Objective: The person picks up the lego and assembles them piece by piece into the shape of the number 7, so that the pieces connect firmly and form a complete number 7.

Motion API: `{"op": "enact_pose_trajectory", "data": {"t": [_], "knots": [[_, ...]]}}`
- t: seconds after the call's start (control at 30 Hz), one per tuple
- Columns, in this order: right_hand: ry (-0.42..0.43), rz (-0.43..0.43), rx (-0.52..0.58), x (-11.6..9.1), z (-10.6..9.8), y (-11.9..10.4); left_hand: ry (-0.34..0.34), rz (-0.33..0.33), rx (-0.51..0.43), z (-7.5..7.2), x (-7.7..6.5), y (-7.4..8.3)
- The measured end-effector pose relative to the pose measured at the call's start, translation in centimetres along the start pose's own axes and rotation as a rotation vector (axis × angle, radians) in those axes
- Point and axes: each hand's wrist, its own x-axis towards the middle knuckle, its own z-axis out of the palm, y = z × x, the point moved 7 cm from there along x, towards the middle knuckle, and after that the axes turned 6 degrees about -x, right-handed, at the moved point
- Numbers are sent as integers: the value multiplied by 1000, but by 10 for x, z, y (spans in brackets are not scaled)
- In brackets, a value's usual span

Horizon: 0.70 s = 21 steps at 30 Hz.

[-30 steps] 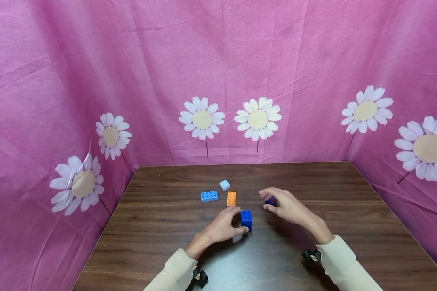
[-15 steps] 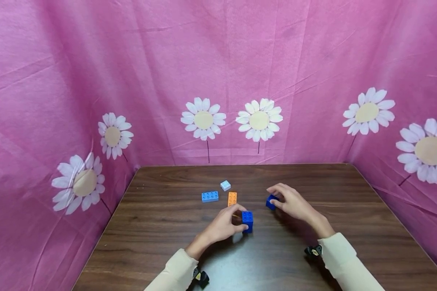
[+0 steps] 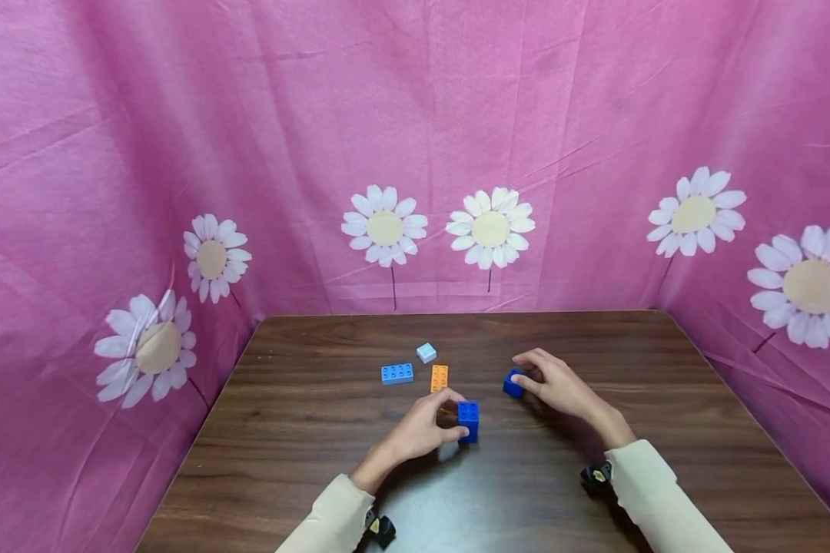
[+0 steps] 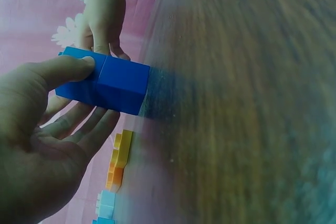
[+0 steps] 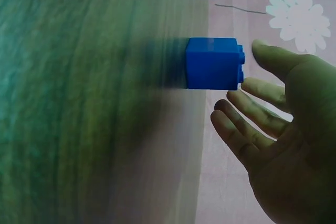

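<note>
In the head view my left hand [image 3: 425, 426] grips a stack of two blue toy bricks [image 3: 468, 422], studs up, near the table's middle. The left wrist view shows the thumb on one face of the blue stack [image 4: 102, 80] and the fingers behind it. My right hand [image 3: 556, 388] is spread beside a single blue brick [image 3: 513, 383] farther back. Seen from the right wrist, that blue brick [image 5: 212, 64] stands on the table, and the thumb and fingers are parted and apart from it.
An orange brick [image 3: 439, 377], a light blue brick [image 3: 397, 374] and a small pale blue brick [image 3: 426, 352] lie behind my left hand. A yellow brick [image 4: 125, 148] shows low in the left wrist view. Pink flowered cloth [image 3: 429, 115] hangs around the wooden table [image 3: 283, 430].
My right hand has drawn back to the right, uncovering more of the single blue brick. The left hand stays at the blue stack, its thumb now slightly higher on it.
</note>
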Motion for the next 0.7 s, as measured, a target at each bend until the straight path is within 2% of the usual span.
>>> {"op": "enact_pose_trajectory", "data": {"t": [0.33,0.7], "knots": [[-50,54,-7,-2,10,10,-11,-3,-30,-1,0,1],[-19,-22,-14,-2,18,9,-21,-9,-42,0,-1,-2]]}}
